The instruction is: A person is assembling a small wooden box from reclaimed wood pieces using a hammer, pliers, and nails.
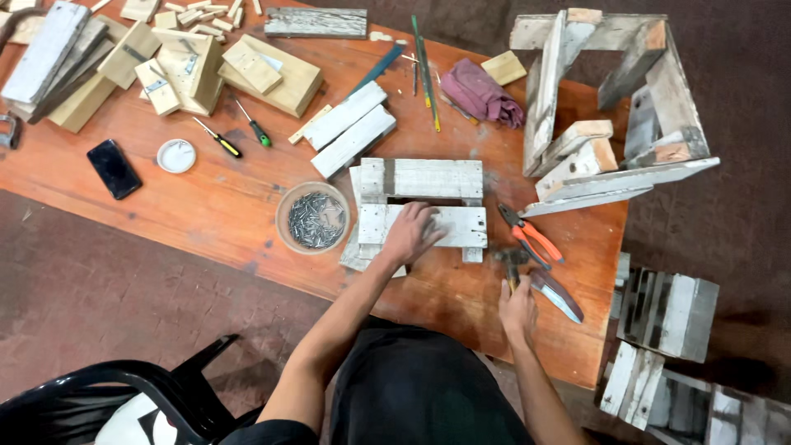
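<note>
My left hand [412, 232] lies flat on the near slat of a small whitewashed wooden crate [428, 180] on the orange wooden table [206, 206]. My right hand [517, 309] grips the handle of a hammer [511, 259], whose head rests on the table just right of the crate. A round bowl of nails [314, 218] stands right beside the crate's left side.
Orange-handled pliers [531, 239] and a knife [559, 297] lie right of the hammer. Larger slatted crates [610, 107] sit at the table's right end, more crates [667, 313] on the floor. Loose slats [353, 128], screwdrivers [221, 142], a phone [114, 168], a lid [176, 155], a purple cloth [480, 92], a black chair [124, 395].
</note>
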